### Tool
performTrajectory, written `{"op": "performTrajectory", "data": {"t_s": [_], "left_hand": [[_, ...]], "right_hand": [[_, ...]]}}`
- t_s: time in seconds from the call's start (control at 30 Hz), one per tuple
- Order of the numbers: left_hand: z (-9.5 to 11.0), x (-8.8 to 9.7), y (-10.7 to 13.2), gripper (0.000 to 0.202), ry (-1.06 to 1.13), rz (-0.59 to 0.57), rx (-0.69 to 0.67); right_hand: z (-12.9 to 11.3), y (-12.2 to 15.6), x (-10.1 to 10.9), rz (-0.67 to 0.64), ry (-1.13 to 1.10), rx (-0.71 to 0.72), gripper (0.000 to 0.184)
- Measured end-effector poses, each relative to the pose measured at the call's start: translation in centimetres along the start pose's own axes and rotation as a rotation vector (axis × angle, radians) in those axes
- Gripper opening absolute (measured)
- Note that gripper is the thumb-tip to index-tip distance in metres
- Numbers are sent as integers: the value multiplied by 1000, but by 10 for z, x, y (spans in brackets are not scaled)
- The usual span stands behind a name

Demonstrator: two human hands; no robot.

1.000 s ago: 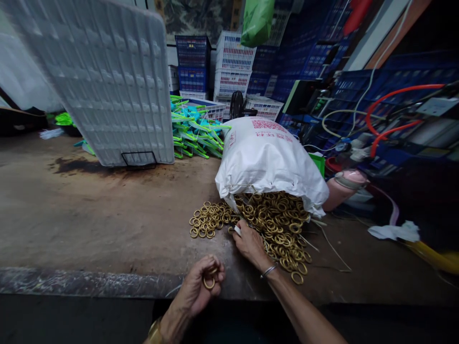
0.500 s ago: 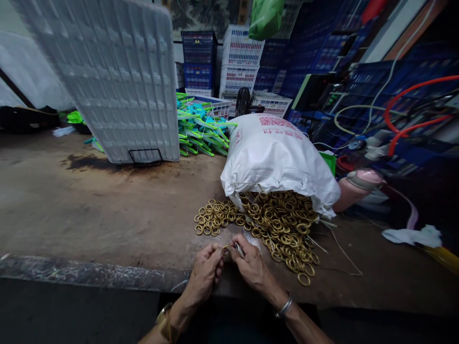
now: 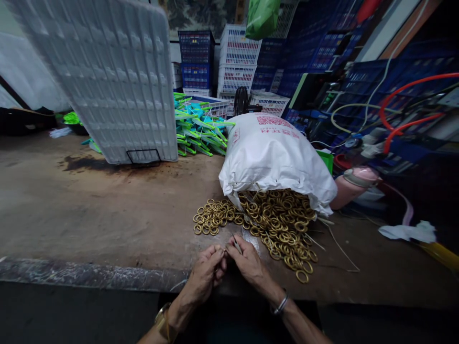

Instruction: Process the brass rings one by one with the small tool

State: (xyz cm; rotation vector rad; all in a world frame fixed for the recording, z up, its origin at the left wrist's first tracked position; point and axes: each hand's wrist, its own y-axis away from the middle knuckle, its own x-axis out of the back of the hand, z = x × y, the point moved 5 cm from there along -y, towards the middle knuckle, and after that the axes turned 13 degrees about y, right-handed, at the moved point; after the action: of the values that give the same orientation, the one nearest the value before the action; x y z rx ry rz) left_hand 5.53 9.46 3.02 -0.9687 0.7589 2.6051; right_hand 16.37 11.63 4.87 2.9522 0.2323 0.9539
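1. Brass-coloured rings lay spilled in a heap from the mouth of the white sack onto the worn table, just beyond my fingertips.
2. My left hand was curled shut at the table's near edge; what it gripped I could not tell.
3. My right hand met it fingertip to fingertip, pinching a thin pale sliver.
4. A smaller patch of rings lay left of the heap.
5. A white moulded tray leaned at the back, with green and blue bundles beside it.
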Motion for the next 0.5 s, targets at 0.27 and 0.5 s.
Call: {"op": "performTrajectory", "data": {"t_s": [0.27,0.5], "left_hand": [[-2,3,0,30,31,-1,-53],[-2,10,-4,35,-41,57,-114]], "right_hand": [[4,-2,-1,-13,-67,-45,18],[4,10,-5,-31,433,133,12]]}}
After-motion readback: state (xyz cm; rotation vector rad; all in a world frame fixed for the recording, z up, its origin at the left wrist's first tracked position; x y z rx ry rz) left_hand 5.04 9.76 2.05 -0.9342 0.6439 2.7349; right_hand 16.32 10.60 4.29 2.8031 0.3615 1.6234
